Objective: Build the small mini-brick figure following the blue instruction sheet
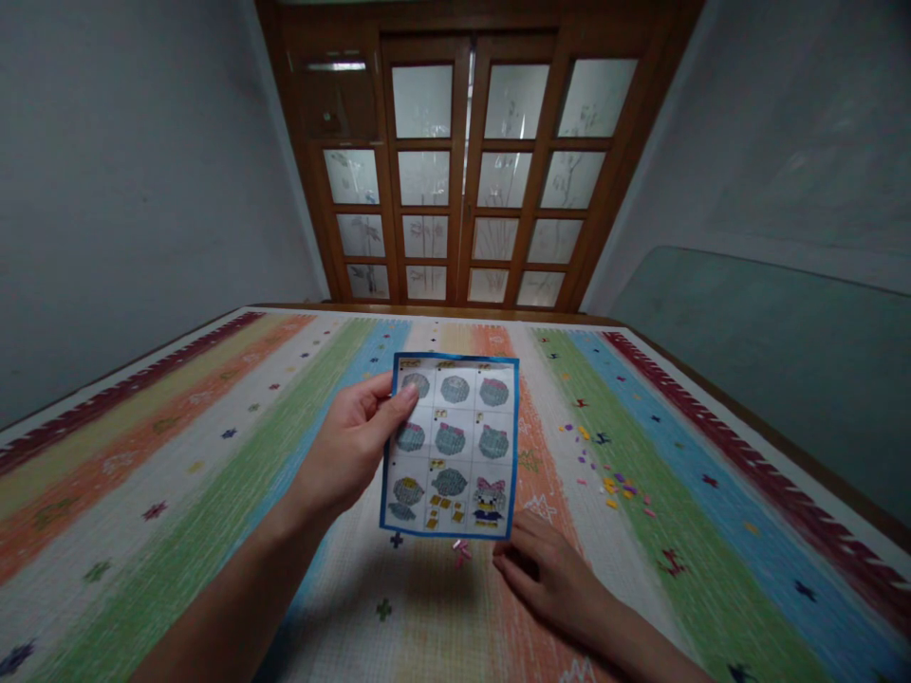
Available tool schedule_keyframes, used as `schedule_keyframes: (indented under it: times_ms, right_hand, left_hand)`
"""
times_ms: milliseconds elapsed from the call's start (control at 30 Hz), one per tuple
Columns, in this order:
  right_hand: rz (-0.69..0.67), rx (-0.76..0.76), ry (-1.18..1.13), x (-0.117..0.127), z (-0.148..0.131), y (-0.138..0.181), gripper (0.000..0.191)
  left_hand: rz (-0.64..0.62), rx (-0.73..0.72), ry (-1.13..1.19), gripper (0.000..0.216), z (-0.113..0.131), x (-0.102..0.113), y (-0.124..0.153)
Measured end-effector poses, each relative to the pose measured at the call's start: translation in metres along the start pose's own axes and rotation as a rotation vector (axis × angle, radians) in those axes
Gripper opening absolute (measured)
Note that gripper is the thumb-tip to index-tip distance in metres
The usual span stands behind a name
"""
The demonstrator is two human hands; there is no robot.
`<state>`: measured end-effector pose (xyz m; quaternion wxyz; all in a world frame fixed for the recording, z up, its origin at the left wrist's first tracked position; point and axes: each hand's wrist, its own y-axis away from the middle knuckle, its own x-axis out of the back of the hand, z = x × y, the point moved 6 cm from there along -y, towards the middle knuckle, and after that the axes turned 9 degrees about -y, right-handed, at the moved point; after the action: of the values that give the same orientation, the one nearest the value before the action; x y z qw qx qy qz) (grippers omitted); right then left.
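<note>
My left hand (356, 441) grips a blue-bordered paper instruction sheet (455, 451) by its left edge, thumb on the front. Printed on it is a grid of step pictures: grey rounded shapes built from small pieces, and a figure with a pink bow at bottom right. Low over the cloth, at the sheet's lower right corner, is my right hand (551, 569). Its fingers curl in with the tips close together; whatever may be between them is hidden. Just left of those fingertips lie a few small pink pieces (461, 552), partly under the sheet's lower edge.
A striped, patterned cloth (234, 493) covers the table. Scattered small yellow, purple and pink pieces (619, 487) lie on it to the right. Wooden doors with glass panes (466, 171) stand beyond the far edge. Walls rise on both sides, and a pale greenish panel (769, 323) is at right.
</note>
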<state>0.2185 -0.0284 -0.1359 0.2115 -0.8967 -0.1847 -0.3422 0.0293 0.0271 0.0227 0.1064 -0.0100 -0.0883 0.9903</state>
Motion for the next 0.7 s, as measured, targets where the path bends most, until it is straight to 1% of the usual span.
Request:
schedule_keyframes:
  times_ms: [133,367,567,700]
  right_hand:
    - [0.02,0.029,0.013,0.0019,-0.004,-0.0002,0.016]
    - [0.017,0.043,0.019,0.0046,-0.0082,0.0007,0.014]
    - [0.003,0.03,0.016,0.0029,-0.0052,0.0005,0.015]
    - [0.029,0.012,-0.015,0.0025,-0.0009,0.001,0.014]
  left_hand:
    - [0.015,0.011,-0.007,0.027,-0.0006,0.0011,0.0]
    - [-0.012,0.009,0.02,0.028,0.0009,-0.0015,0.0015]
    - [-0.029,0.008,0.04,0.024,0.0011,-0.0017,0.0027]
    - [-0.019,0.012,0.017,0.027,0.0008,-0.0007,0.0031]
